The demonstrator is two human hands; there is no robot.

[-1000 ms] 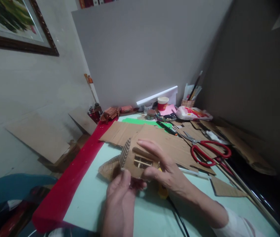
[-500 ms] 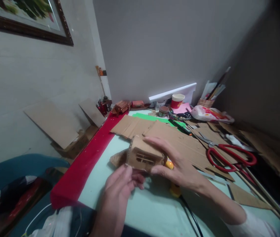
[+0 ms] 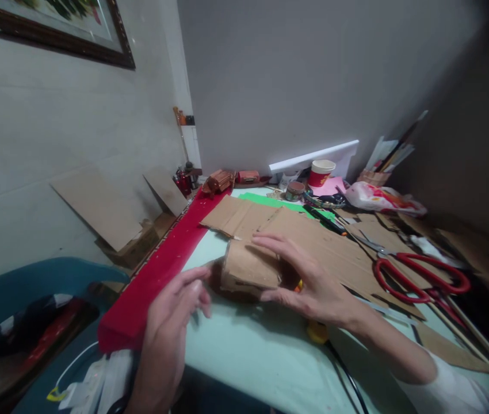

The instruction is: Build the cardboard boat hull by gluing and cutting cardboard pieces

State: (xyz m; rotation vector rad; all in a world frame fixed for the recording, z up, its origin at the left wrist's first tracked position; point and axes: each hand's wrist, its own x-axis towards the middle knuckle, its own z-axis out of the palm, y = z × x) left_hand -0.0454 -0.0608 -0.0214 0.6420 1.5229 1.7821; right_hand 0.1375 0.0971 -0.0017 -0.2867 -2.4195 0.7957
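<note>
A small cardboard model [image 3: 251, 265] with a curved roof-like top rests on the pale green tabletop. My right hand [image 3: 309, 282] grips its right end, fingers over the top and thumb along the front lower edge. To the left, my left hand [image 3: 179, 310] is open, fingers loosely bent and holding nothing, close to the model's left end. A darker brown piece shows partly between that hand and the model. Under my right wrist is a yellow tool [image 3: 317, 332] with a black cord, mostly hidden.
Flat cardboard sheets [image 3: 309, 241] lie behind the model. Red-handled scissors [image 3: 421, 279] and a black cutter [image 3: 324, 220] are on the right. A paper cup [image 3: 321, 172] stands at the back. A red cloth [image 3: 153, 287] runs down the left edge, beside a blue chair [image 3: 54, 276].
My left hand has come off the model and moved left. The model has tipped forward, so its roof faces me and its cut-out window is mostly out of sight. The view has shifted slightly.
</note>
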